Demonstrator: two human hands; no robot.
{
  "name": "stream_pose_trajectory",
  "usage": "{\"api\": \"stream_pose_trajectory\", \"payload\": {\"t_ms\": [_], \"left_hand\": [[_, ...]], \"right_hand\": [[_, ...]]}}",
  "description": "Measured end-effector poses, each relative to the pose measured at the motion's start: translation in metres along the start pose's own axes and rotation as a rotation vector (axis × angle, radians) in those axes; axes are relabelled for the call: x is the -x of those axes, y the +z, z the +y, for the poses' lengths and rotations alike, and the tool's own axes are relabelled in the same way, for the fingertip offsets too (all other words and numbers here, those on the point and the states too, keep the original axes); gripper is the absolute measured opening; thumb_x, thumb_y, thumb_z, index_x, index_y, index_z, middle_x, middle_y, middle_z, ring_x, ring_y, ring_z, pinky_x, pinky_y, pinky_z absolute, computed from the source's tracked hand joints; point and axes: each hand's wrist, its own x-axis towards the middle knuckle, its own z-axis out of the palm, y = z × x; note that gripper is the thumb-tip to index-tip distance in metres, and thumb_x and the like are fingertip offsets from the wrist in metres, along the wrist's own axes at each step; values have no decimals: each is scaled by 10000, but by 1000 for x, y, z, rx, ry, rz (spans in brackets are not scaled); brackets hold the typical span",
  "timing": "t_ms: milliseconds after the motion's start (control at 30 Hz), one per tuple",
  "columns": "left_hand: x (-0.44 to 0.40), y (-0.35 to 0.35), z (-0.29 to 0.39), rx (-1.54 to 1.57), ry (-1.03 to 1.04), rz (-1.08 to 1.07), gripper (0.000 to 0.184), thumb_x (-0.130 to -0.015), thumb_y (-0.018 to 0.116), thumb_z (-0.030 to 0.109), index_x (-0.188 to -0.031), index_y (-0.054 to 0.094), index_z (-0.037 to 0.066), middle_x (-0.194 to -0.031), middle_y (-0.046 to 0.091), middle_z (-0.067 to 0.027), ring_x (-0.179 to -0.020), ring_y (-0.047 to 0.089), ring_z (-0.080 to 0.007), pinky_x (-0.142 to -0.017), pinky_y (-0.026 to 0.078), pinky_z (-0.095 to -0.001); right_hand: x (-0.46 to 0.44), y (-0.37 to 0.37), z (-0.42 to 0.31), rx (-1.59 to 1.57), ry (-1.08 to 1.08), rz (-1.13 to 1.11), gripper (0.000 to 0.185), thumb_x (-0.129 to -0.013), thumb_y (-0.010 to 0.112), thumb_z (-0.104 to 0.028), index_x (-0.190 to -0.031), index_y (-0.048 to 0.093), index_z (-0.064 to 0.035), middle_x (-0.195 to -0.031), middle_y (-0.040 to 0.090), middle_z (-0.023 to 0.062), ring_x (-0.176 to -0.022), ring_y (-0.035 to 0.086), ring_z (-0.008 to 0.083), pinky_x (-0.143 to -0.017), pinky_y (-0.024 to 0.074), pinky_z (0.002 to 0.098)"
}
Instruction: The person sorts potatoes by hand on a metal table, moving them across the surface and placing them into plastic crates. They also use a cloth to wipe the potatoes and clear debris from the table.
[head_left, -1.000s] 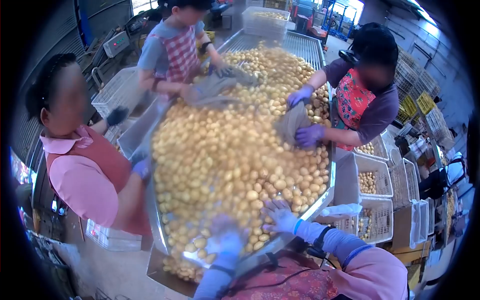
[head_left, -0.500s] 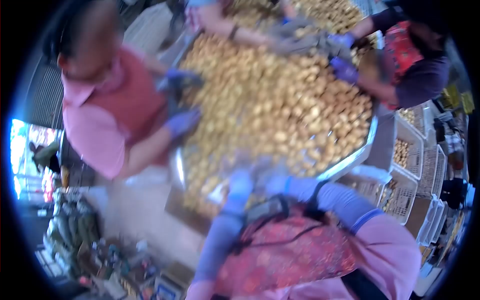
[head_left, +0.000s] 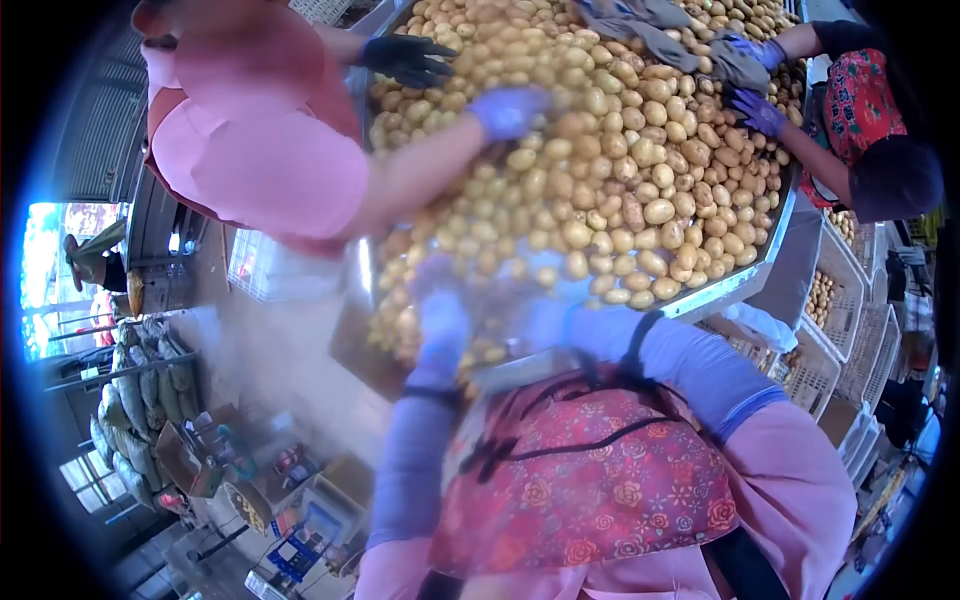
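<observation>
A thick layer of yellow-brown potatoes (head_left: 660, 210) covers a metal-rimmed sorting table (head_left: 725, 290). My left hand (head_left: 440, 305) is at the near left part of the potatoes, smeared by motion. Beside it on the right, my right hand (head_left: 530, 320) is also among the potatoes near the table's front edge, and its fingers are blurred. Whether either hand grips a potato cannot be made out. Blue-violet sleeves cover both my forearms.
At the left, a co-worker in pink reaches over the potatoes with a purple glove (head_left: 510, 112) and a black glove (head_left: 408, 62). Another person's purple gloves (head_left: 757, 110) are at the far right, by a grey cloth (head_left: 650, 30). White plastic crates (head_left: 838, 290) stand right.
The view has shifted. My hands have moved a little farther apart. The left co-worker's purple-gloved hand has reached farther across the potatoes.
</observation>
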Motion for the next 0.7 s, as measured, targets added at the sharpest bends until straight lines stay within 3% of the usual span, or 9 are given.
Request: {"api": "stream_pose_trajectory", "payload": {"t_ms": [100,167,233,333,367,467,533,633,700], "left_hand": [[1,-48,72,36,185,58,748,-914,529,469,-1487,300,46,-1533,280,-205,-1419,194,-456,-1162,131,-568],[16,-80,79,180,401,-224,741,-924,514,469,-1493,287,53,-1530,275,-219,-1415,200,-459,-1162,137,-561],[25,-68,48,369,300,-217,757,-917,521,483,-1497,284,58,-1528,263,-240,-1410,210,-463,-1156,139,-576],[17,-48,23,337,149,-120,792,-903,530,514,-1499,279,57,-1527,246,-268,-1400,215,-484,-1147,130,-603],[7,-45,20,272,99,-73,806,-898,533,526,-1500,277,55,-1527,240,-276,-1396,215,-493,-1144,124,-612],[-19,-66,66,448,-106,98,780,-917,506,524,-1502,275,62,-1531,232,-279,-1387,209,-518,-1142,97,-627],[-9,-69,86,320,-33,-232,730,-942,492,488,-1496,291,58,-1528,261,-261,-1389,193,-530,-1145,97,-617],[10,-86,104,334,157,-242,697,-948,496,466,-1483,322,55,-1515,312,-229,-1405,217,-481,-1148,115,-602],[21,-94,90,405,264,-200,684,-946,504,457,-1473,343,52,-1500,351,-208,-1411,244,-443,-1151,131,-584]], "right_hand": [[48,-2,39,-116,-244,336,307,-865,594,-347,-1088,703,-167,-949,690,101,-952,637,291,-964,437,428],[70,-75,24,214,281,-62,334,-887,563,-347,-1152,665,-171,-1033,676,120,-971,632,304,-961,431,446],[92,-44,69,400,338,737,417,-888,564,-375,-1252,594,-174,-1151,635,147,-1013,617,310,-963,429,451],[49,-34,78,61,716,418,476,-901,543,-394,-1322,529,-173,-1223,588,164,-1065,592,311,-962,428,459],[34,-8,88,207,645,713,376,-942,480,-360,-1200,590,-109,-1193,614,152,-1033,604,348,-950,453,419],[17,-19,99,199,799,577,374,-935,488,-319,-1238,570,-115,-1202,608,151,-1043,606,331,-935,463,407],[9,-30,108,199,900,508,380,-930,493,-291,-1263,558,-119,-1209,604,150,-1049,607,319,-925,469,400],[3,-34,120,196,975,497,400,-923,501,-249,-1301,538,-124,-1218,597,148,-1059,609,302,-910,479,388],[30,-44,94,179,805,535,385,-894,538,-253,-1243,582,-95,-1187,621,156,-1033,622,317,-894,490,398]]}}
